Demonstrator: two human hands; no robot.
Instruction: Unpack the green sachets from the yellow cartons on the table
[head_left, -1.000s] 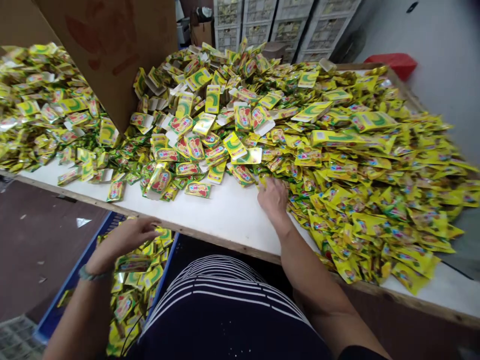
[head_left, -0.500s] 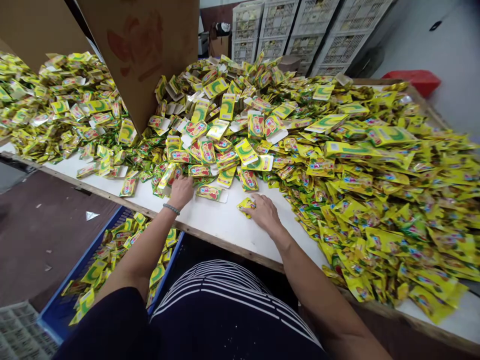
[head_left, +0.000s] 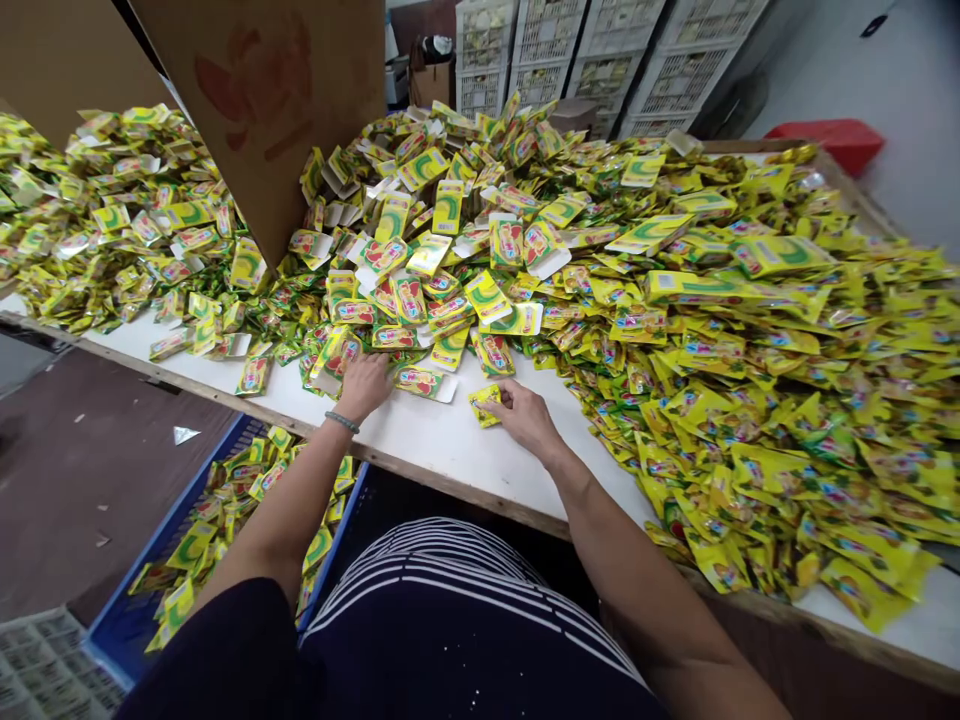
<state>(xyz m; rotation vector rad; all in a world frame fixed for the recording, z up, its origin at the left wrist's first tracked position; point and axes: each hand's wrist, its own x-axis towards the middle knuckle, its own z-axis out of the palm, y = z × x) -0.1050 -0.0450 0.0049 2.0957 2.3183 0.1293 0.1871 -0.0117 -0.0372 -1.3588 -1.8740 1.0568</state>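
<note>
My left hand (head_left: 366,386), a beaded bracelet on its wrist, is closed on a small yellow-and-green carton (head_left: 334,352) at the front of the heap. Its fingertips are partly hidden. Between the thumb and fingers of my right hand (head_left: 527,415) is a small yellow packet (head_left: 486,406), just above or on the white tabletop (head_left: 427,440). One carton with a white open flap (head_left: 421,382) lies flat between my hands. Behind them spreads a heap of similar flattish cartons (head_left: 448,207).
Shiny yellow sachets (head_left: 750,430) are piled along the right side. A large cardboard box (head_left: 262,110) stands tilted in the heap at left. Below the table edge, a blue crate (head_left: 176,510) holds more packs. White crates (head_left: 547,35) are stacked behind; a red object (head_left: 832,142) sits at far right.
My right hand has shifted slightly left and up with the yellow packet, which has turned. The carton at my left hand has tilted to show more of its face.
</note>
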